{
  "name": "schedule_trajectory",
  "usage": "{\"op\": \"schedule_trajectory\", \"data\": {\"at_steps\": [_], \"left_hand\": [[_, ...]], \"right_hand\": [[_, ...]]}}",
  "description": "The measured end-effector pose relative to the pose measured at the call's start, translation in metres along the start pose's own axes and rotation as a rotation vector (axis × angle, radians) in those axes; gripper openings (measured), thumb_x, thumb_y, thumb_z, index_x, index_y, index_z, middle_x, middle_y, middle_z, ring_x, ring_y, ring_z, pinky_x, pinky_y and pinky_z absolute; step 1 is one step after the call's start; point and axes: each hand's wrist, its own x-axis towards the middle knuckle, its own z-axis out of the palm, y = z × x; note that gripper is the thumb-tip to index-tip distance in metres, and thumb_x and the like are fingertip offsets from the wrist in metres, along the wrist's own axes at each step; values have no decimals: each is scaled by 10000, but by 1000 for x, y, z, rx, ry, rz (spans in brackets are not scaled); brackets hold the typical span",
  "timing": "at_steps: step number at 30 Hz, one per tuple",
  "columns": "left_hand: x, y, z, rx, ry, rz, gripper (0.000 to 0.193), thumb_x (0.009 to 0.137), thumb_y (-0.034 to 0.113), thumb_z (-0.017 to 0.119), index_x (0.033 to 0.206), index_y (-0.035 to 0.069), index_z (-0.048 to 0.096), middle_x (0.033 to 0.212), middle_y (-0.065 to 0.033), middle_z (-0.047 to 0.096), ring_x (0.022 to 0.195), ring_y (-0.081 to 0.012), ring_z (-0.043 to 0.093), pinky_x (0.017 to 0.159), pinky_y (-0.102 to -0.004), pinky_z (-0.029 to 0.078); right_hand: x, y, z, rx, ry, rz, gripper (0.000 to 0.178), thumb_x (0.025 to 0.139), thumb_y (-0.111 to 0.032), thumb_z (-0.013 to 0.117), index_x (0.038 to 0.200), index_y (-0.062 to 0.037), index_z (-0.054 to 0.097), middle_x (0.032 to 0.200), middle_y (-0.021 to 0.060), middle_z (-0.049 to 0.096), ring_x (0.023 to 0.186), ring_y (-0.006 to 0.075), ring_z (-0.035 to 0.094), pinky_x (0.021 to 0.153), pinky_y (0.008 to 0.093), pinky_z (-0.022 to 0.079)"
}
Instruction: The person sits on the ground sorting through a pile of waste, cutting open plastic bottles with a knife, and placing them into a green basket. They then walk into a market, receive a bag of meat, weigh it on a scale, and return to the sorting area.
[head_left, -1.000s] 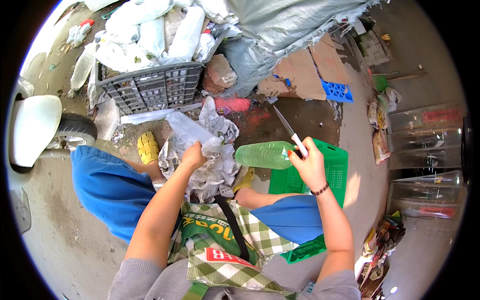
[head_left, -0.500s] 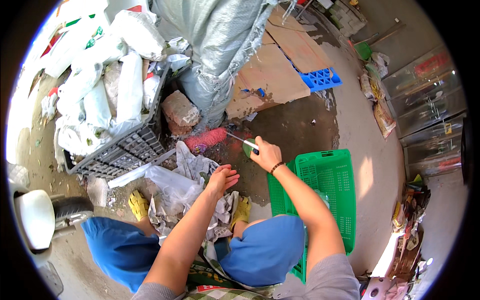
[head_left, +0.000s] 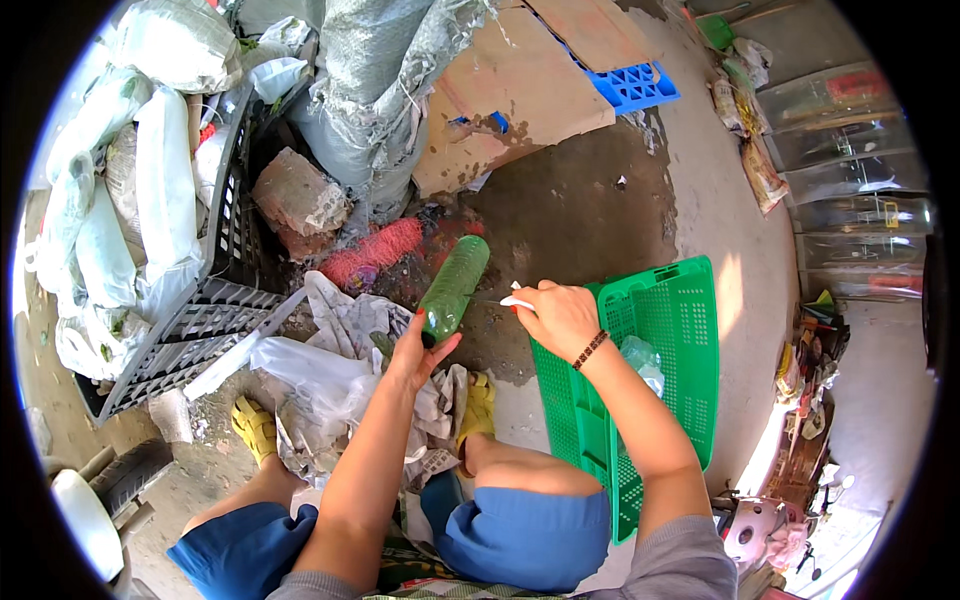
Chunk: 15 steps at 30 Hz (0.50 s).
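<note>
A clear green plastic bottle (head_left: pixel 458 285) slants above the wet ground in front of me. My left hand (head_left: pixel 415 352) grips its nearer end, thumb on one side and fingers underneath. My right hand (head_left: pixel 562 322) is closed round the pale handle of a thin metal tool (head_left: pixel 518 299). The tool's slim shaft points left and meets the bottle's side; whether its tip is in the bottle or only against it I cannot tell. Beneath my hands lie crumpled plastic bags and wrapping (head_left: pixel 325 370), between my feet in yellow sandals.
A green plastic basket (head_left: pixel 700 370) with a clear plastic item inside stands at my right. To the left is a black crate (head_left: pixel 170 345) heaped with wrapped bundles. Beyond are a broken brick (head_left: pixel 300 190), red netting (head_left: pixel 375 255), a grey woven sack (head_left: pixel 365 100) and flattened cardboard (head_left: pixel 530 110).
My left hand, empty and open before, now holds the green bottle. The right hand has moved right and slightly down with the tool. The whole view has shifted a little.
</note>
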Motion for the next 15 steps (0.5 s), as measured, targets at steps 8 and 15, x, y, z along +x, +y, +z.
{"op": "schedule_trajectory", "data": {"at_steps": [8,15], "left_hand": [[7,-14,5,205,52,-41,445,1045,443,490,1189,31,575,957,-112,658,764,-189,633,702,-328,551],[10,-1,26,186,40,-38,414,1051,432,487,1131,40,591,911,-97,660,753,-182,638,701,-320,553]], "right_hand": [[40,-19,35,-217,-178,-155,148,807,-127,632,728,-98,754,792,135,736,773,270,734,646,384,565],[90,0,53,-257,-267,-172,145,821,-140,648,732,-102,756,789,111,742,785,253,736,638,383,559]]}}
